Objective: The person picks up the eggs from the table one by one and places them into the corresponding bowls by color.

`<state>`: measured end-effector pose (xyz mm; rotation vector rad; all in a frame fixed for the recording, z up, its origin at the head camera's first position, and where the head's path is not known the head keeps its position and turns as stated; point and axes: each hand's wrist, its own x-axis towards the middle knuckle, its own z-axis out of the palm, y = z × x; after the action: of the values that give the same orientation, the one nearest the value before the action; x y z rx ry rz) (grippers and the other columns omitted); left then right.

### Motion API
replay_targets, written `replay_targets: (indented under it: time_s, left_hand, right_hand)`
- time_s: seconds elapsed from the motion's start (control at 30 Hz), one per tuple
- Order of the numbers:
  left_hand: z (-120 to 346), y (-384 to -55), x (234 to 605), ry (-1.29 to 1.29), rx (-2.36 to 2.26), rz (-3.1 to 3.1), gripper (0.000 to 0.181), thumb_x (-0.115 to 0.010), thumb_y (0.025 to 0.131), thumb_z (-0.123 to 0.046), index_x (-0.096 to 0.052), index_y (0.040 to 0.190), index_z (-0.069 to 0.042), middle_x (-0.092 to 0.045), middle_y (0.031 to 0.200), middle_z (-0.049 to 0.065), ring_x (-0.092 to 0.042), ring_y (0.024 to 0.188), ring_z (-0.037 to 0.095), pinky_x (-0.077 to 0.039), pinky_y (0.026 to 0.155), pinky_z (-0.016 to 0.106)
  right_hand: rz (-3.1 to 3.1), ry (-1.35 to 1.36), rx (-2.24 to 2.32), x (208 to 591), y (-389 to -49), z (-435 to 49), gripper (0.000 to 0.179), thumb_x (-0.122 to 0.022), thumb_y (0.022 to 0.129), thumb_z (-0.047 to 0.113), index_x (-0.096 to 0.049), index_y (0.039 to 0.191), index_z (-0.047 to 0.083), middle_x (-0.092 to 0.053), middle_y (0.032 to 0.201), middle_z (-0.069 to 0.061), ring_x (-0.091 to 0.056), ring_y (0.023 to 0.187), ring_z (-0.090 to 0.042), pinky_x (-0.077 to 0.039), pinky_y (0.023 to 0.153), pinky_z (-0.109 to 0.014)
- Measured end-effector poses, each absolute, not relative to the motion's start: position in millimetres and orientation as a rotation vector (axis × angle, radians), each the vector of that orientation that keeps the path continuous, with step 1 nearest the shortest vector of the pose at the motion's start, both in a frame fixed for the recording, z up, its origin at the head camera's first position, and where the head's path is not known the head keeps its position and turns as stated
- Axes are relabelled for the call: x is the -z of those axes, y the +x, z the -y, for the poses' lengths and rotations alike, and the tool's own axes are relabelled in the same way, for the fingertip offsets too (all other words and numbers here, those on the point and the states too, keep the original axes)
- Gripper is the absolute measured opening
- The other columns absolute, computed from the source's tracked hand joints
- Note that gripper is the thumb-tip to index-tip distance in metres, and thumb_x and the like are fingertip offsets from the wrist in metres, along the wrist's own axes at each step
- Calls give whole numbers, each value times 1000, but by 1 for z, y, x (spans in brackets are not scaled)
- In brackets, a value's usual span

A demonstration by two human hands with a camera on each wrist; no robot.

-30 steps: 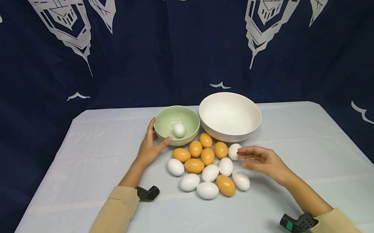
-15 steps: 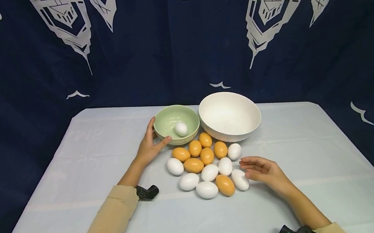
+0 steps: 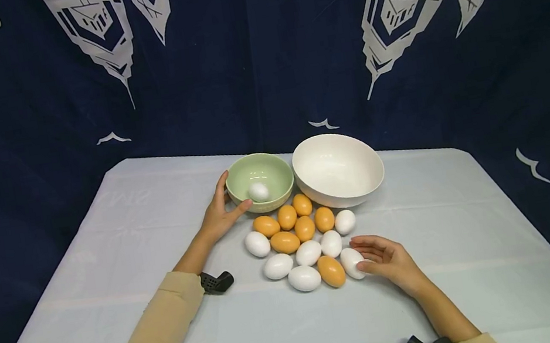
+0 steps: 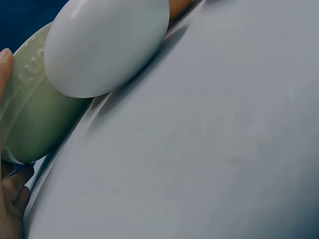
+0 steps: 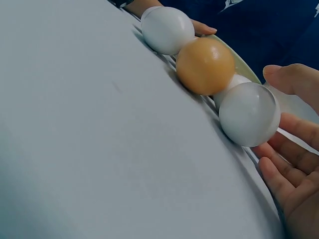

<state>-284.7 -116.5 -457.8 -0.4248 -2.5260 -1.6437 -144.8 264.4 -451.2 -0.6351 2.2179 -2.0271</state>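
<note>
- One dark blue curtain, printed with white buildings, hangs behind the far edge.
- The bench carries everything under a white cover; its near edge is out of view.
- The white bowl stands close to the far edge, about midway between the corners.
- The green bowl is just beside it, toward the far left corner.
- The left hand keeps its grip on the green bowl, thumb at the rim and fingers round the side facing the left edge; I judge this steadies it.
- The right hand has dropped from beside the far-right white egg to the near-right white egg, so work now centres on that one. Its grip is spread about the egg, fingers loosely bent; whether any tip touches I cannot tell.
- Seven orange eggs and seven white eggs, both right-side ones included, lie on the bench, nearer the near edge than the bowls; none has left.
- The lone white egg inside the green bowl has shifted toward the left edge, so it seems free to roll.
</note>
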Motion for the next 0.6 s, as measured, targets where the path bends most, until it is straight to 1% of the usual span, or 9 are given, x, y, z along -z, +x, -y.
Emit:
replay_targets:
  time_s: [0.13, 0.2, 0.27, 0.4, 0.6]
  left_hand:
    - [117, -285, 458, -425, 1639, 2522, 94, -70, 90, -40, -8, 158, -23, -25, 157, 15, -43, 131, 37, -27, 110, 53]
    - [117, -285, 458, -426, 1640, 2520, 94, -70, 90, -39, -8, 158, -23, -25, 157, 15, -44, 131, 37, -27, 110, 53]
    - [116, -285, 458, -429, 1640, 2519, 93, -70, 90, -38, -8, 158, -22, -25, 157, 15, -44, 131, 38, -28, 111, 53]
    - [116, -285, 458, -429, 1635, 2520, 92, -69, 91, -38, -8, 158, -22, -24, 157, 15, -43, 131, 37, -28, 111, 52]
    - [116, -284, 458, -429, 1640, 2522, 92, -69, 91, -38, -7, 158, -23, -23, 158, 14, -43, 132, 37, -27, 111, 52]
  right_hand:
    - [-2260, -663, 1994, 451, -144, -263, 48, -70, 80, -13, -51, 124, -20, -59, 122, -27, -60, 109, -11, -49, 91, -23]
    - [-2280, -670, 1982, 451, -144, -262, 48, -71, 80, -13, -52, 123, -20, -60, 122, -24, -60, 108, -10, -49, 90, -22]
    - [-2301, -664, 1964, 452, -144, -262, 49, -73, 78, -13, -53, 123, -19, -60, 122, -24, -60, 108, -10, -49, 90, -22]
    - [-2327, -641, 1933, 455, -144, -263, 53, -76, 76, -11, -54, 123, -16, -61, 122, -19, -60, 108, -10, -49, 90, -22]
    - [-2360, -636, 1884, 458, -143, -264, 54, -78, 75, -9, -56, 124, -13, -61, 122, -11, -59, 108, -8, -47, 91, -21]
